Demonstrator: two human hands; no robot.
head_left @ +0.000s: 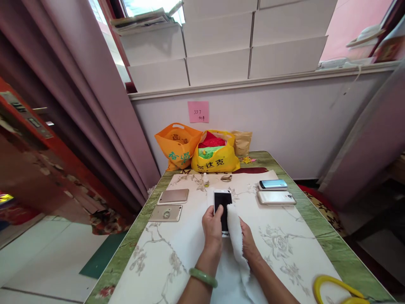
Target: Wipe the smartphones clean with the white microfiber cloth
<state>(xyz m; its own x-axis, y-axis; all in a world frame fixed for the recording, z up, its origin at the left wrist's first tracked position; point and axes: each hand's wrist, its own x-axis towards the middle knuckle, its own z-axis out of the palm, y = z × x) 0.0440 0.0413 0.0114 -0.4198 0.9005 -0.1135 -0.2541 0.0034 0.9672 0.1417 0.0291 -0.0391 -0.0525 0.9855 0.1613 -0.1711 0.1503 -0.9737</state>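
Observation:
My left hand (pixel 212 226), with a green bangle (pixel 203 277) at its wrist, is closed around a white-framed smartphone (pixel 218 198). The thumb lies over its dark screen. A fluffy white cloth (pixel 234 230) is gripped in my right hand (pixel 248 241) and lies against the phone's right side, covering part of the screen. Most of the right fingers are hidden behind the cloth, which trails down toward me. Left of my hands lie a rose-gold phone (pixel 174 195) and a gold phone (pixel 173 213) with a ring on its back. Opposite them rest a blue-faced phone (pixel 273 184) and a white phone (pixel 276 197).
The green table (pixel 122 249) bears a floral sheet (pixel 284 261). A small bottle (pixel 206 181) and what looks like folded glasses (pixel 226 178) are beyond the phone. Behind stand an orange bag (pixel 179 145), a yellow bag (pixel 218 164) and a brown paper bag (pixel 243 142). Yellow looped handles (pixel 318 287) lie front right.

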